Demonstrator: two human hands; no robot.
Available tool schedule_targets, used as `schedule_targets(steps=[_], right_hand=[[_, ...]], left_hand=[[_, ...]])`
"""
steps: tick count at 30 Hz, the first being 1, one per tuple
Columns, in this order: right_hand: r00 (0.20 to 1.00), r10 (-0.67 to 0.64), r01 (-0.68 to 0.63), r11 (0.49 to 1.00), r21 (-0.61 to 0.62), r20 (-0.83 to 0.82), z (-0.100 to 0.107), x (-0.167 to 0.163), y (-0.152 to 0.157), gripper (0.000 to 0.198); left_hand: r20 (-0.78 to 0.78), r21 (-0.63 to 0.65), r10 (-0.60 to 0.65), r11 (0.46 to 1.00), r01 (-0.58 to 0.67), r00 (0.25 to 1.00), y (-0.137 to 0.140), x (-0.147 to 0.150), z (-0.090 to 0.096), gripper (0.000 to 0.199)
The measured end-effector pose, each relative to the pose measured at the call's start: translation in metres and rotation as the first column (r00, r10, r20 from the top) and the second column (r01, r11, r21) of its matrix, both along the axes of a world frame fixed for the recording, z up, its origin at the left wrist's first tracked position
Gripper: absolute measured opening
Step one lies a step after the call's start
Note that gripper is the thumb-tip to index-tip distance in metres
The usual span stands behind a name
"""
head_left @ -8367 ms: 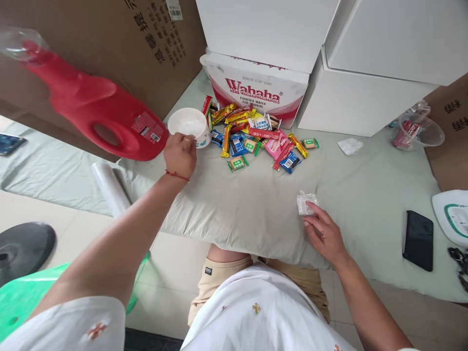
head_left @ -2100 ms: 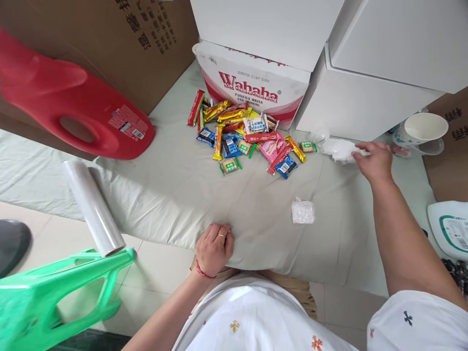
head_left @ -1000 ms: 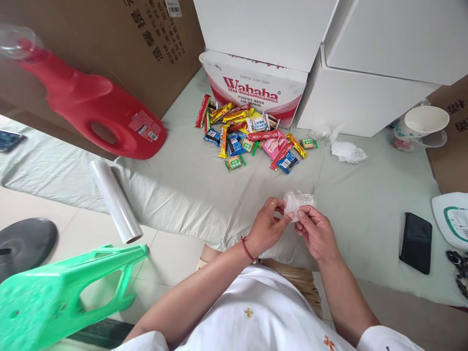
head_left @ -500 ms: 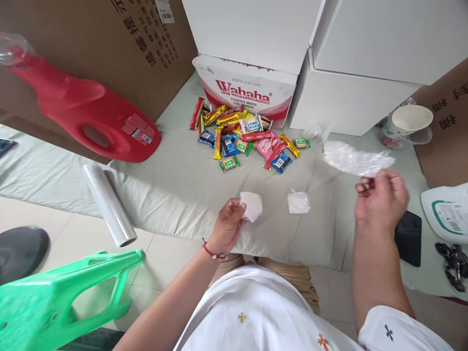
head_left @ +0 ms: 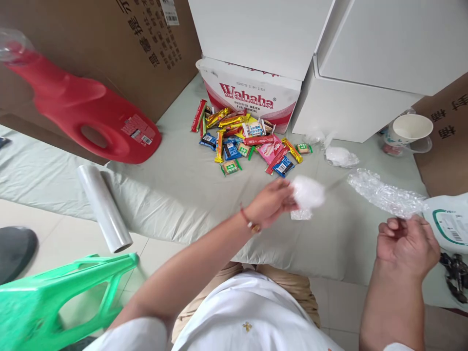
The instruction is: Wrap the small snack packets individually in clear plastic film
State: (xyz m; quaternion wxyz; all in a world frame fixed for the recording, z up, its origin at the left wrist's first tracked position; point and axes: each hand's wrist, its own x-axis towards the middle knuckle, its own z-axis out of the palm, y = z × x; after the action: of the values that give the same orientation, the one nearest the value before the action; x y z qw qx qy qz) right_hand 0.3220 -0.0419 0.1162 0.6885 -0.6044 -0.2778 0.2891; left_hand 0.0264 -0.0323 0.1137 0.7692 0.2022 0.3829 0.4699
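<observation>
Clear, crinkled plastic makes up the strip (head_left: 383, 191) in the right hand (head_left: 407, 246), whose fingers are bent and closed on its near end. The rest of it stretches away to the upper left over the pale green cloth (head_left: 336, 248); whether its far end touches the cloth, I cannot tell. The left hand (head_left: 269, 202), with a red bracelet (head_left: 245, 214) on the wrist, reaches across to the middle and grips a white wad (head_left: 309, 191) by its left edge – fingers closed, the wad blurred. Just below the wad, partly hidden by it, a small clear packet (head_left: 302, 214) lies on the cloth.

Farther back, another white bundle (head_left: 341, 157) rests beside some crumpled clear plastic (head_left: 319, 138), near the foot of the white boxes (head_left: 351, 107). Left of these, wrapped snacks (head_left: 239, 141) in red, yellow, blue, pink and green lie heaped before a Wahaha water box (head_left: 252, 96). A paper cup (head_left: 413, 127) sits at the right, by a cardboard box (head_left: 444, 141). Over on the left are a big red bottle (head_left: 84, 105), a plastic roll (head_left: 104, 209) and – lower down – a green stool (head_left: 32, 297).
</observation>
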Motion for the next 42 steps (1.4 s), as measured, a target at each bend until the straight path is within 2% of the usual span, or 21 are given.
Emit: schedule_targets(steps=[1, 3, 5, 9, 12, 14, 17, 19, 21, 22, 23, 24, 26, 28, 30, 32, 34, 36, 37, 39, 42], right_hand=[[1.0, 0.002, -0.002, 1.0, -0.009, -0.011, -0.002, 0.003, -0.004, 0.021], [1.0, 0.024, -0.024, 1.0, -0.016, -0.018, -0.006, 0.007, -0.01, 0.024], [0.997, 0.071, -0.071, 0.997, -0.01, -0.019, -0.009, 0.003, -0.014, 0.027], [0.974, 0.218, -0.218, 0.976, -0.002, -0.068, -0.02, -0.03, -0.022, 0.031], [0.92, 0.382, -0.387, 0.921, -0.041, -0.091, -0.031, -0.065, -0.032, 0.025], [0.87, 0.491, -0.493, 0.867, -0.071, -0.048, -0.036, -0.085, -0.041, 0.018], [0.712, 0.67, -0.658, 0.741, -0.134, 0.211, -0.04, -0.106, -0.057, 0.006], [0.475, 0.774, -0.794, 0.582, -0.174, 0.419, -0.039, -0.116, -0.064, 0.014], [0.222, 0.808, -0.902, 0.383, -0.201, 0.546, -0.038, -0.122, -0.068, 0.028], [0.141, 0.801, -0.926, 0.315, -0.209, 0.582, -0.038, -0.122, -0.067, 0.034], [0.107, 0.782, -0.931, 0.296, -0.214, 0.614, -0.038, -0.122, -0.066, 0.038], [0.11, 0.757, -0.918, 0.326, -0.226, 0.644, -0.04, -0.119, -0.062, 0.04], [0.162, 0.687, -0.827, 0.487, -0.283, 0.709, -0.048, -0.109, -0.051, 0.04], [0.162, 0.632, -0.659, 0.641, -0.393, 0.758, -0.061, -0.095, -0.036, 0.038], [0.096, 0.646, -0.522, 0.681, -0.514, 0.758, -0.073, -0.08, -0.018, 0.034], [0.071, 0.643, -0.481, 0.692, -0.539, 0.762, -0.077, -0.065, 0.001, 0.027], [0.145, 0.53, -0.45, 0.788, -0.421, 0.836, -0.07, -0.052, 0.025, 0.025], [0.286, 0.273, -0.299, 0.936, -0.185, 0.918, -0.053, -0.039, 0.057, 0.025], [0.344, 0.14, -0.197, 0.977, -0.075, 0.929, -0.044, -0.033, 0.076, 0.027], [0.423, 0.022, -0.075, 0.997, 0.011, 0.906, -0.027, -0.024, 0.115, 0.032], [0.408, 0.306, -0.159, 0.951, -0.264, 0.86, -0.019, -0.028, 0.153, 0.036]], left_hand=[[0.064, 0.042, 0.02, 0.999, -0.023, 0.998, 0.023, 0.009, 0.01, 0.039], [0.037, 0.04, 0.059, 0.997, -0.06, 0.998, 0.057, 0.02, 0.023, 0.036], [-0.042, 0.041, 0.083, 0.996, -0.082, 0.996, 0.064, 0.023, 0.022, 0.035], [-0.135, -0.01, -0.131, 0.991, 0.131, 0.982, 0.007, 0.014, -0.012, 0.038], [-0.189, -0.065, -0.157, 0.987, 0.147, 0.969, -0.048, 0.006, -0.032, 0.047], [-0.159, -0.087, -0.134, 0.989, 0.122, 0.978, -0.071, 0.001, -0.033, 0.05], [-0.062, -0.127, -0.052, 0.991, 0.044, 0.997, -0.083, -0.007, -0.023, 0.054], [-0.004, -0.16, 0.01, 0.987, -0.011, 1.0, -0.083, -0.011, -0.019, 0.059], [-0.019, -0.167, 0.052, 0.985, -0.054, 0.998, -0.083, -0.014, -0.019, 0.057], [-0.057, -0.163, 0.069, 0.984, -0.078, 0.996, -0.084, -0.016, -0.022, 0.053], [-0.108, -0.156, 0.087, 0.982, -0.103, 0.99, -0.086, -0.017, -0.026, 0.048], [-0.164, -0.147, 0.105, 0.981, -0.13, 0.981, -0.088, -0.02, -0.03, 0.045], [-0.274, -0.121, 0.142, 0.976, -0.18, 0.951, -0.096, -0.026, -0.04, 0.041], [-0.377, -0.075, 0.165, 0.975, -0.208, 0.911, -0.105, -0.036, -0.047, 0.038], [-0.436, -0.04, 0.161, 0.98, -0.197, 0.885, -0.115, -0.048, -0.051, 0.036], [-0.433, -0.043, 0.14, 0.983, -0.176, 0.891, -0.123, -0.059, -0.051, 0.036], [-0.416, -0.061, 0.143, 0.981, -0.184, 0.898, -0.13, -0.068, -0.049, 0.039], [-0.435, -0.072, 0.178, 0.97, -0.231, 0.883, -0.135, -0.073, -0.048, 0.039], [-0.454, -0.072, 0.197, 0.964, -0.257, 0.869, -0.136, -0.075, -0.048, 0.039], [-0.482, -0.066, 0.225, 0.954, -0.291, 0.847, -0.136, -0.074, -0.048, 0.037], [-0.495, -0.02, 0.251, 0.954, -0.3, 0.832, -0.134, -0.07, -0.049, 0.035]])
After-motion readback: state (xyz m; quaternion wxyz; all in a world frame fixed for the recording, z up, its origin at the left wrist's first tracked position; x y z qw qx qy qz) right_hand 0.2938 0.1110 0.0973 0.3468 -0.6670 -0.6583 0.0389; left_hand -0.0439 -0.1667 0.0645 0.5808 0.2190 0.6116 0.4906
